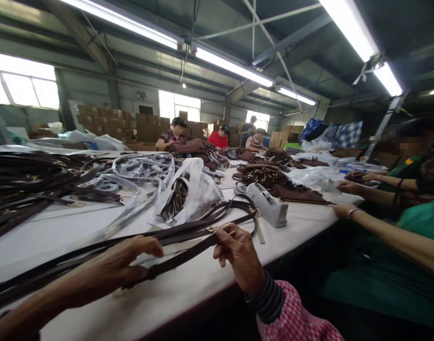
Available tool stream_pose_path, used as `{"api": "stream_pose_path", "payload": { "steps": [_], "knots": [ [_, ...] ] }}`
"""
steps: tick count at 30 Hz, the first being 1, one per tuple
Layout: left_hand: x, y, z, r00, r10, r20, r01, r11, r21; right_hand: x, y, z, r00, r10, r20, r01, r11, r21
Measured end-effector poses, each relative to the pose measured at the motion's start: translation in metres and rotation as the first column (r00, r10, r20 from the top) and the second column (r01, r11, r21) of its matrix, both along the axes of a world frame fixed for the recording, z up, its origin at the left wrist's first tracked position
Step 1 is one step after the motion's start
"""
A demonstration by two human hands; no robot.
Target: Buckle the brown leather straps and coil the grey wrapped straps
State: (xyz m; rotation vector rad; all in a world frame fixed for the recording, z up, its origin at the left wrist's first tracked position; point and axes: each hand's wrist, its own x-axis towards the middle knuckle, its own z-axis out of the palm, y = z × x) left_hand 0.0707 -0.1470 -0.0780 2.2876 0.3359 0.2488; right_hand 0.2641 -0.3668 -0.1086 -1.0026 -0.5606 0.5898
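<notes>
A dark brown strap with gold metal fittings stretches along the near edge of the table. My right hand is closed on it, thumb and forefinger pinching it beside a gold clasp. Thumb and fingers apart, my left hand hovers by the strap's left part; whether the thumb touches it I cannot tell. More dark straps lie behind and to the left, one looping near a grey tape dispenser. A white plastic bag holding small dark strips stands beyond my hands.
Dark straps are heaped at the left, beside plastic-wrapped straps. Brown bag pieces and clear plastic cover the far right of the white table. A co-worker's arm reaches in from the right. Others sit opposite.
</notes>
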Motion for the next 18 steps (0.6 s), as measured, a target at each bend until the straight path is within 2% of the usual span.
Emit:
{"api": "stream_pose_path", "payload": {
  "steps": [3, 5, 6, 8, 11, 15, 17, 18],
  "knots": [
    [0.032, -0.028, 0.013, 0.986, -0.169, -0.002, 0.169, 0.984, -0.063, 0.000, 0.006, -0.002, 0.998, -0.025, 0.056, 0.027, 0.999, -0.042],
    [0.059, -0.051, 0.015, 0.956, -0.279, 0.088, 0.289, 0.946, -0.146, -0.001, 0.009, -0.002, 0.991, -0.016, 0.131, 0.024, 0.998, -0.062],
    [0.072, -0.061, 0.014, 0.939, -0.310, 0.146, 0.335, 0.922, -0.195, 0.000, 0.009, -0.001, 0.985, -0.009, 0.173, 0.022, 0.997, -0.070],
    [0.094, -0.074, 0.008, 0.939, -0.295, 0.177, 0.338, 0.889, -0.308, 0.004, 0.008, 0.000, 0.969, -0.009, 0.247, 0.032, 0.995, -0.091],
    [0.113, -0.076, -0.006, 0.956, -0.268, 0.117, 0.291, 0.838, -0.461, 0.013, 0.001, 0.001, 0.965, -0.011, 0.261, 0.048, 0.989, -0.137],
    [0.120, -0.064, -0.021, 0.935, -0.338, 0.104, 0.328, 0.720, -0.612, 0.026, -0.006, 0.000, 0.987, 0.037, 0.156, -0.003, 0.978, -0.209],
    [0.122, -0.058, -0.025, 0.928, -0.356, 0.112, 0.344, 0.700, -0.626, 0.030, -0.005, -0.001, 0.986, 0.054, 0.160, -0.014, 0.970, -0.244],
    [0.124, -0.056, -0.026, 0.931, -0.345, 0.114, 0.340, 0.713, -0.614, 0.032, -0.003, -0.001, 0.983, 0.052, 0.174, -0.006, 0.967, -0.256]
  ]
}}
